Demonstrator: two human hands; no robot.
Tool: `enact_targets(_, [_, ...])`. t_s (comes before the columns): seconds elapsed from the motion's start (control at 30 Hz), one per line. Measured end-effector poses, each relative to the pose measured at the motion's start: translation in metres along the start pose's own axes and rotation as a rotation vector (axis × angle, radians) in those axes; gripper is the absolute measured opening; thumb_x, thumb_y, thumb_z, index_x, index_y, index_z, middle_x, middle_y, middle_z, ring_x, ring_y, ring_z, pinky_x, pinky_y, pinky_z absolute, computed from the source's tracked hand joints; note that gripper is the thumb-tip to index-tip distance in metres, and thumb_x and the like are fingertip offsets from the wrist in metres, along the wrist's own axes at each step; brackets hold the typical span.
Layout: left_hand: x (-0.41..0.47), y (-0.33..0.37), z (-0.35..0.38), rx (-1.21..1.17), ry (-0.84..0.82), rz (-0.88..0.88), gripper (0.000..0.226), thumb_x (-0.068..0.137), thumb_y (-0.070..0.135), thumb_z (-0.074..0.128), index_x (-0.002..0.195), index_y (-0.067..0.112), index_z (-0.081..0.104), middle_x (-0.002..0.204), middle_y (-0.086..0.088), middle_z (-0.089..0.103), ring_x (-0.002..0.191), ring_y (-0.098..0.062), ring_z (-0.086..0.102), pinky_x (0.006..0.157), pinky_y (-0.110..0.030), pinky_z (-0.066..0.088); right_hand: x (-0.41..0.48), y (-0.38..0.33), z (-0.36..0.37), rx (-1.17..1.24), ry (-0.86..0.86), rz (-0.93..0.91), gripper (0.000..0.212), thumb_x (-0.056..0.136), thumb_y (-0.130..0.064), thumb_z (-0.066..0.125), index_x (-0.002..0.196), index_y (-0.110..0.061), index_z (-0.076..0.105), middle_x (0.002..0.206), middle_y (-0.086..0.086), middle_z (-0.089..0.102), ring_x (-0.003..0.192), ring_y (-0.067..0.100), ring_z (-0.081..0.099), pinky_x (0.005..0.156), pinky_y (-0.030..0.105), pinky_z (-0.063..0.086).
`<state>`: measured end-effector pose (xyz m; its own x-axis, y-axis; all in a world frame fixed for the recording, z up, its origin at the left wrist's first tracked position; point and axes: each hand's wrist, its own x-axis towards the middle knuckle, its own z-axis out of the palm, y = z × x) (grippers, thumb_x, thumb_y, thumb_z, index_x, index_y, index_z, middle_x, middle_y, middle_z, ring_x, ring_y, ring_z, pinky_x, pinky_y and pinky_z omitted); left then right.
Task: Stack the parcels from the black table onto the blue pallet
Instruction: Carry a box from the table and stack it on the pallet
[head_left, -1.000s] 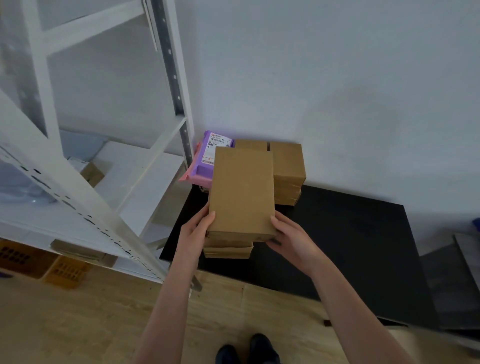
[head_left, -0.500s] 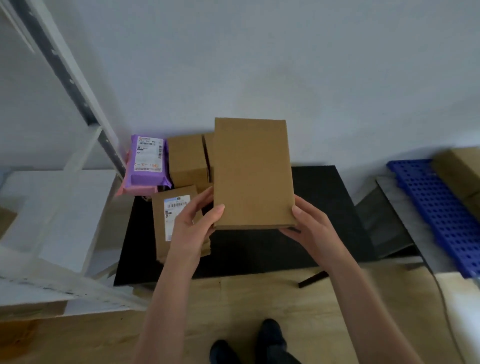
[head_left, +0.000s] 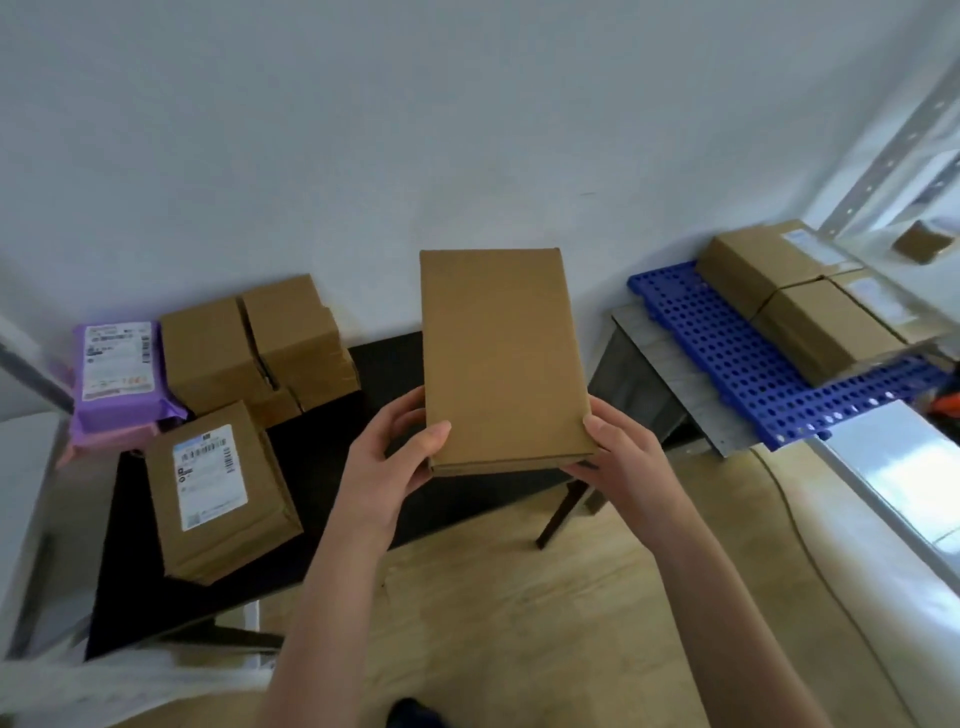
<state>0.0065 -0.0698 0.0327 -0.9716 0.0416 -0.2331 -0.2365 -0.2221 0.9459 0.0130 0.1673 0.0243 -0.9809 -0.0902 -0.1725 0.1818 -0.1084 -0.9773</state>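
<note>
Pinching the cardboard parcel (head_left: 501, 358) by its near end, left hand (head_left: 387, 462) and right hand (head_left: 623, 460) have the blue pallet (head_left: 727, 358) off rightward.

Left hand (head_left: 387, 467) and right hand (head_left: 626, 460) grip the near corners of a flat brown parcel (head_left: 501, 358), held above the black worktop (head_left: 306, 467). To the right, the blue pallet (head_left: 727, 364) carries brown boxes (head_left: 826, 332), apparently four; its far end is obscured.
</note>
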Motion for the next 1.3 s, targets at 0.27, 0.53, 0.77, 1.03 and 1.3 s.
enact_targets(0.27, [-0.022,-0.036,0.119,-0.013,-0.041,-0.053,0.062,0.040,0.052,0.078,0.100,0.045,0.065,0.101,0.014,0.070,0.096,-0.012,0.067,0.072,-0.028,0.055,-0.054,-0.008,-0.113,0.040,0.101,0.033,0.029,0.086,-0.039,0.058,0.113,-0.038,0.070,0.107,-0.004,0.074,0.098,0.015,0.071,0.075,0.021,0.056])
enact_targets(0.53, [-0.048,-0.069,0.236,-0.005,-0.035,-0.084,0.051,0.053,0.043,0.072,0.103,0.037,0.065,0.095,0.012,0.072,0.098,-0.017,0.065,0.083,-0.039,0.053,-0.105,-0.013,-0.222,0.063,0.219,0.037,0.048,0.067,-0.054,0.068,0.113,-0.038,0.070,0.106,-0.005,0.074,0.095,0.017,0.072,0.082,0.033,0.051])
enact_targets(0.77, [-0.038,-0.075,0.299,0.064,-0.136,-0.078,0.061,0.051,0.050,0.072,0.109,0.035,0.062,0.094,0.013,0.072,0.086,-0.009,0.070,0.072,-0.028,0.053,-0.116,-0.019,-0.285,0.101,0.313,0.035,0.047,0.073,-0.049,0.067,0.116,-0.032,0.069,0.107,-0.001,0.074,0.100,0.026,0.070,0.092,0.043,0.053])
enact_targets(1.03, [0.019,-0.087,0.355,0.104,-0.203,-0.109,0.073,0.051,0.055,0.073,0.117,0.026,0.061,0.099,0.008,0.072,0.089,-0.013,0.070,0.070,-0.027,0.056,-0.085,-0.018,-0.344,0.175,0.420,0.069,0.031,0.080,-0.043,0.069,0.109,-0.034,0.072,0.104,-0.003,0.075,0.092,0.023,0.073,0.086,0.041,0.053])
enact_targets(1.3, [0.110,-0.078,0.422,0.158,-0.240,-0.075,0.060,0.054,0.059,0.068,0.107,0.033,0.062,0.112,0.000,0.065,0.101,-0.021,0.064,0.080,-0.034,0.055,-0.015,-0.040,-0.400,0.204,0.522,0.056,0.026,0.092,-0.030,0.060,0.116,-0.026,0.069,0.097,-0.005,0.075,0.087,0.027,0.069,0.087,0.043,0.055])
